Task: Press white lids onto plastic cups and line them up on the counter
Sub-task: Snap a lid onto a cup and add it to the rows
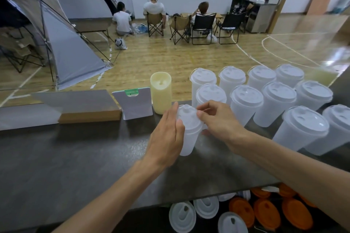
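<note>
At centre frame, a flat, straight-fingered left hand (166, 134) steadies a frosted cup (189, 134) on the dark counter (75, 157) while right hand (217, 119) fingertips pinch its white lid (186, 112).

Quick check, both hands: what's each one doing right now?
Left hand: open, straight fingers against the cup.
Right hand: pinching the rim of the lid on that cup.
</note>
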Available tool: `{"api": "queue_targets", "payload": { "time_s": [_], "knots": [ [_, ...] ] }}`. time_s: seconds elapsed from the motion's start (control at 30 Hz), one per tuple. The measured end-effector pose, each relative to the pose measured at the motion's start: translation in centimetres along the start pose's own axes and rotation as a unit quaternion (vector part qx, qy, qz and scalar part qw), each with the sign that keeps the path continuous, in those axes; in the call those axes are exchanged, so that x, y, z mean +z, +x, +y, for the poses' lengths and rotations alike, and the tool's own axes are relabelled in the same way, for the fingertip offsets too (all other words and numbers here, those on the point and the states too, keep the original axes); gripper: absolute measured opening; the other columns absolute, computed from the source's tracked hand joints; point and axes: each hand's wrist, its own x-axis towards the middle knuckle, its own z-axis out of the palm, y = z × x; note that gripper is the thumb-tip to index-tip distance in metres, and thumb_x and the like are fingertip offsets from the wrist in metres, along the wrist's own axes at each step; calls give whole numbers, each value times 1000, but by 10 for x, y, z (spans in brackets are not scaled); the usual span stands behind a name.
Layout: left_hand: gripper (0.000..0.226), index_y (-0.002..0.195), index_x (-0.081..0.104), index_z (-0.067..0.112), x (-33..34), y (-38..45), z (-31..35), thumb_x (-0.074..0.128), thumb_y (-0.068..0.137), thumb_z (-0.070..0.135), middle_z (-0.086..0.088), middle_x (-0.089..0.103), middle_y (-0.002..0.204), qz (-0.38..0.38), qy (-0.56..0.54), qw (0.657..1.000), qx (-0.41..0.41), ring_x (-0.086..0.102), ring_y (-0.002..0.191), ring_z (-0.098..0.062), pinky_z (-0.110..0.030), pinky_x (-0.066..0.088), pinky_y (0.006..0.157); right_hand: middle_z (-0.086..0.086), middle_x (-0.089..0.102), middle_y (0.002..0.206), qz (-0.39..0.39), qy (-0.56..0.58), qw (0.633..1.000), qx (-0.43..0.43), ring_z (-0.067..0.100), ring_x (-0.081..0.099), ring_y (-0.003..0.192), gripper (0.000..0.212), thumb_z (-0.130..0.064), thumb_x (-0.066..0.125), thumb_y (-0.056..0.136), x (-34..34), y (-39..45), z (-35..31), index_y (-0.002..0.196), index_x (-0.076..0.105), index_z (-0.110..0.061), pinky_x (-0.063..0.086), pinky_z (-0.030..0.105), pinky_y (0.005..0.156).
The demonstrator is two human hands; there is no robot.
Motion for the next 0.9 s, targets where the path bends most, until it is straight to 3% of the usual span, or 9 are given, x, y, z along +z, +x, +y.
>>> {"api": "queue_targets", "payload": {
  "time_s": [0.13, 0.27, 0.37, 0.47, 0.57, 0.7, 0.9],
  "knots": [
    [60, 155, 22, 22, 1, -1, 1, 17, 100, 45, 6, 31, 157, -2, -33, 999, -6, 33, 137, -4, -18, 25, 106, -9, 64, 124, -108, 63, 991, 37, 15, 59, 115, 38, -12, 64, 94, -2, -9, 0, 130, 60, -24, 56, 24, 81],
    [57, 154, 23, 20, 4, -2, 2, 19, 102, 42, 6, 32, 155, 5, -51, 999, -9, 34, 134, -1, -13, 24, 105, -10, 57, 137, -99, 91, 990, 30, 14, 54, 123, 49, -12, 63, 95, 4, -10, 7, 141, 52, -24, 51, 23, 82],
    [58, 154, 24, 19, 3, -4, 3, 19, 101, 42, 6, 32, 156, 11, -43, 999, -9, 32, 135, 0, -10, 21, 104, -14, 51, 144, -90, 77, 993, 6, 11, 49, 131, 54, -19, 63, 96, 5, -12, 13, 146, 47, -27, 45, 29, 102],
    [61, 155, 23, 20, 1, -3, 6, 18, 99, 45, 6, 30, 158, 11, -31, 999, -14, 31, 139, -4, -17, 22, 108, -14, 42, 152, -90, -27, 994, -50, 13, 43, 137, 61, -37, 62, 95, 2, -18, 19, 151, 37, -33, 37, 37, 113],
    [65, 156, 19, 20, 0, -4, 6, 18, 97, 48, 6, 24, 161, 2, -32, 999, -24, 25, 143, -4, -18, 17, 111, -14, 24, 161, -113, -157, 977, -95, 14, 30, 145, 68, -52, 49, 97, 4, -23, 20, 156, 20, -34, 27, 38, 117],
    [71, 157, 16, 19, 3, -2, 5, 21, 93, 50, 5, 22, 162, 7, -45, 999, -21, 21, 146, -4, -22, 16, 117, -19, 1, 164, -132, -247, 950, -139, 8, 11, 150, 69, -60, 29, 100, 5, -24, 22, 157, -1, -36, 16, 39, 123],
    [67, 157, 15, 17, 7, -8, 10, 34, 97, 40, 5, 22, 160, 16, -141, 989, -27, 20, 146, -3, -34, 19, 122, -16, -9, 164, -157, -340, 916, -143, 8, -1, 151, 69, -59, 24, 101, -4, -24, 11, 157, -6, -32, 7, 30, 118]
  ]
}}
